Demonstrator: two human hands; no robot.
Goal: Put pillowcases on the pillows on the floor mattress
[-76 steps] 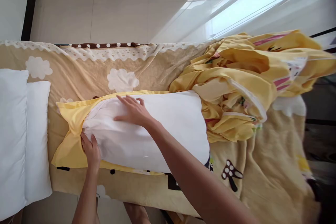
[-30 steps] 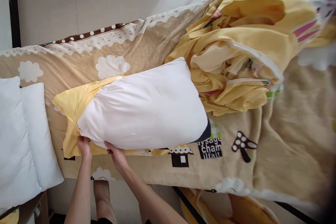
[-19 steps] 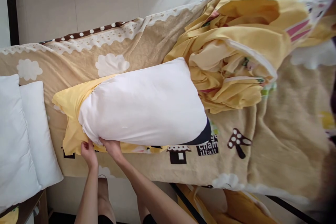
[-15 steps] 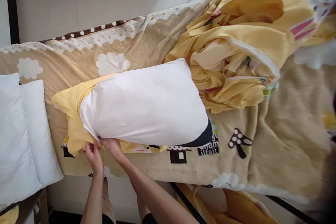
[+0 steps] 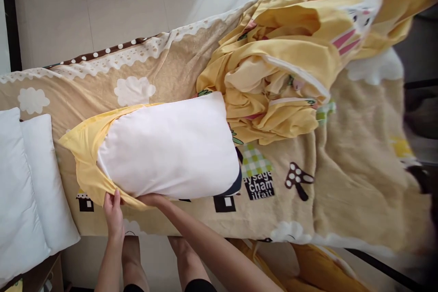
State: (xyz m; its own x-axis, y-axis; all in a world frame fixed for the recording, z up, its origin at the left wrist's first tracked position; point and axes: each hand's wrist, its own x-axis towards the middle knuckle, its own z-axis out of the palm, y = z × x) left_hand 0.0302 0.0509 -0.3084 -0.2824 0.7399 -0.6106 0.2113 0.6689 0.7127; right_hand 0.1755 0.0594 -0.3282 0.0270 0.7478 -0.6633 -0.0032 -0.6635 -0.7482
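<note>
A white pillow (image 5: 171,146) lies on the bed, its left end inside a yellow pillowcase (image 5: 91,148). Dark navy cloth (image 5: 234,185) shows at the pillow's near right corner. My left hand (image 5: 113,212) pinches the pillowcase's near edge between thumb and fingers, close to the pillow's lower left corner. Just right of it, my right hand (image 5: 153,199) reaches in between the pillowcase's edge and the pillow's near side. Its fingers are hidden by the yellow cloth.
A tan blanket with printed clouds (image 5: 280,210) covers the bed. Crumpled yellow bedding (image 5: 270,77) is heaped at the back right. White pillows (image 5: 51,182) lie at the left edge. Below the bed's near edge hangs or lies more yellow cloth (image 5: 308,264).
The pillowcase now reaches over the pillow's near left corner. My right hand has slipped under the cloth's edge. My left hand still pinches the pillowcase. The view has shifted somewhat.
</note>
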